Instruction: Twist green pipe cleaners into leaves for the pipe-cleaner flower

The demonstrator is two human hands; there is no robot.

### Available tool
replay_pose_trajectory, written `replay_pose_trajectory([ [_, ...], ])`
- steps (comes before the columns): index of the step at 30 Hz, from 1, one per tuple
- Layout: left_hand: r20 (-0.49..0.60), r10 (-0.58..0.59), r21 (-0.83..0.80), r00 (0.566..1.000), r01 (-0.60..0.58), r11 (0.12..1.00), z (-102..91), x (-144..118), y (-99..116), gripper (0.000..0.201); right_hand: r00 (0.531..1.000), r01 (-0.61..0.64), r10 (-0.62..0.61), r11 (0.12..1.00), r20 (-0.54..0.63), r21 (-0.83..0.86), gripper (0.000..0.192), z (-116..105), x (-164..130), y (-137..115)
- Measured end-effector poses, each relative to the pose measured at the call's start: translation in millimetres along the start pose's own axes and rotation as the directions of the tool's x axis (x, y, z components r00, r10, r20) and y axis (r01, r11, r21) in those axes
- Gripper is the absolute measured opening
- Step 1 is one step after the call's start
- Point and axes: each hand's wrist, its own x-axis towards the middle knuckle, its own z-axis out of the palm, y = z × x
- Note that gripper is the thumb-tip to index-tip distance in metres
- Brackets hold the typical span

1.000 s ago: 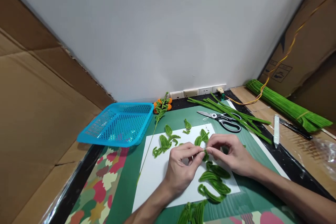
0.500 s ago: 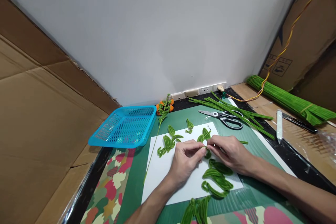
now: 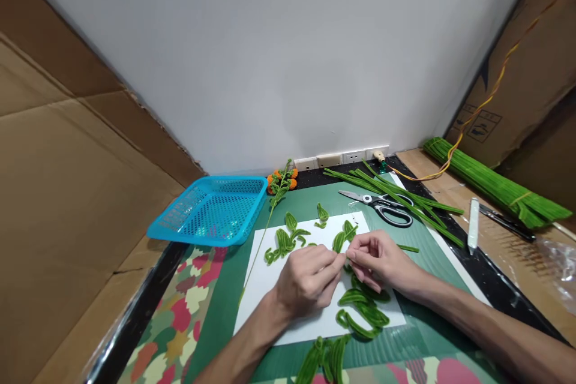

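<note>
Over the white sheet (image 3: 256, 294), my left hand (image 3: 310, 279) and my right hand (image 3: 380, 261) meet fingertip to fingertip. Both are closed in a pinch on a short green pipe cleaner, mostly hidden by the fingers. Just beyond them lie leaf shapes (image 3: 339, 241) bent from green pipe cleaner. More looped leaves (image 3: 366, 312) spread below my right hand, partly covered by it. To the left of my hands sits another leaf cluster (image 3: 283, 240), and a small leaf piece (image 3: 322, 212) lies near the sheet's far edge.
A blue basket (image 3: 211, 240) stands at left beside an orange-flowered stem (image 3: 281, 183). Scissors (image 3: 391, 216) lie under loose green pipe cleaners (image 3: 418, 201). A thick green bundle (image 3: 495, 180), a white tool (image 3: 473, 225) and a yellow cord (image 3: 490, 93) are at right.
My left hand has rolled over so its back faces up, and my right fingers have shifted their pinch. The view has moved slightly; the laid-out leaves stay put.
</note>
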Motion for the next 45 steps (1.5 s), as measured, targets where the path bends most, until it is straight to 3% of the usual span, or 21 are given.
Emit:
replay_pose_trajectory([
  [2, 0.023, 0.136, 0.075, 0.990, -0.137, 0.988, 1.8, -1.0, -3.1, 0.027, 0.997, -0.074, 0.071, 0.985, 0.029, 0.153, 0.046, -0.6, 0.6, 2.1],
  [4, -0.045, 0.099, 0.079, 0.994, -0.095, 0.992, 5.2, -0.6, -2.1, 0.024, 0.994, -0.108, 0.100, 0.970, 0.051, 0.216, 0.047, -1.5, -0.7, 2.8],
  [6, -0.109, -0.103, -0.054, 0.989, 0.098, 0.994, 8.7, 1.7, 2.3, 0.018, 0.999, -0.053, 0.053, 0.989, 0.002, 0.138, 0.046, -2.9, -3.5, 1.6],
  [7, -0.100, -0.238, -0.163, 0.966, 0.220, 0.962, 10.1, 3.2, 5.0, 0.015, 0.999, -0.004, 0.006, 0.999, -0.031, 0.039, 0.045, -3.7, -5.3, 0.3],
  [9, 0.008, -0.470, -0.376, 0.882, 0.439, 0.816, 12.1, 5.7, 9.8, 0.013, 0.988, 0.123, -0.142, 0.962, -0.065, -0.244, 0.041, -5.6, -9.0, -3.1],
  [11, 0.136, -0.594, -0.534, 0.793, 0.564, 0.630, 14.1, 6.8, 12.3, 0.018, 0.943, 0.275, -0.332, 0.796, -0.009, -0.539, 0.034, -7.7, -12.3, -5.8],
  [13, 0.241, -0.638, -0.646, 0.731, 0.612, 0.457, 16.7, 6.2, 12.9, 0.032, 0.855, 0.419, -0.509, 0.556, 0.105, -0.718, 0.026, -9.8, -14.1, -6.1],
  [16, 0.372, -0.622, -0.724, 0.689, 0.635, 0.270, 20.8, 4.3, 12.9, 0.047, 0.711, 0.531, -0.647, 0.237, 0.275, -0.814, 0.020, -13.3, -13.8, -1.9],
  [18, 0.409, -0.601, -0.746, 0.686, 0.631, 0.213, 22.3, 3.7, 13.4, 0.045, 0.664, 0.537, -0.659, 0.090, 0.355, -0.839, 0.021, -15.6, -12.9, 1.7],
  [21, 0.433, -0.587, -0.762, 0.684, 0.626, 0.166, 22.1, 4.4, 13.4, 0.043, 0.651, 0.521, -0.642, -0.009, 0.404, -0.853, 0.020, -18.3, -12.5, 3.8],
  [27, 0.448, -0.590, -0.763, 0.672, 0.631, 0.139, 21.2, 4.4, 5.4, 0.037, 0.631, 0.511, -0.650, -0.062, 0.423, -0.857, 0.022, -19.6, -12.7, 0.7],
  [30, 0.412, -0.594, -0.782, 0.691, 0.603, 0.159, 21.6, 2.9, 5.1, 0.032, 0.636, 0.508, -0.665, -0.020, 0.390, -0.861, 0.021, -18.8, -12.6, 0.5],
  [32, 0.347, -0.611, -0.785, 0.712, 0.576, 0.226, 21.0, 3.1, 7.9, 0.030, 0.662, 0.508, -0.673, 0.079, 0.330, -0.858, 0.019, -16.7, -13.2, 0.4],
  [36, 0.181, -0.605, -0.703, 0.775, 0.532, 0.472, 16.5, 6.4, 16.1, 0.025, 0.755, 0.465, -0.639, 0.365, 0.146, -0.807, 0.018, -8.7, -14.7, -1.6],
  [39, 0.026, -0.511, -0.522, 0.859, 0.448, 0.726, 12.8, 7.0, 17.5, 0.023, 0.869, 0.363, -0.494, 0.661, -0.016, -0.657, 0.024, -3.2, -13.1, -0.5],
  [42, -0.186, -0.187, -0.213, 0.965, 0.146, 0.966, 9.7, 4.6, 12.3, 0.016, 0.979, 0.171, -0.194, 0.950, -0.065, -0.263, 0.033, -1.8, -8.0, 5.5],
  [43, -0.225, 0.016, -0.058, 0.974, -0.030, 0.998, 8.5, 3.5, 9.7, 0.017, 0.991, 0.121, -0.128, 0.983, -0.043, -0.138, 0.038, -2.3, -6.1, 7.9],
  [44, -0.184, 0.189, 0.071, 0.965, -0.179, 0.981, 7.5, 2.4, 7.1, 0.019, 0.996, 0.089, -0.089, 0.996, -0.028, -0.027, 0.040, -3.2, -4.5, 10.0],
  [45, -0.156, 0.282, 0.145, 0.947, -0.260, 0.955, 6.6, 1.3, 4.8, 0.021, 0.999, 0.049, -0.049, 0.997, -0.004, 0.052, 0.041, -4.2, -3.3, 11.4],
])
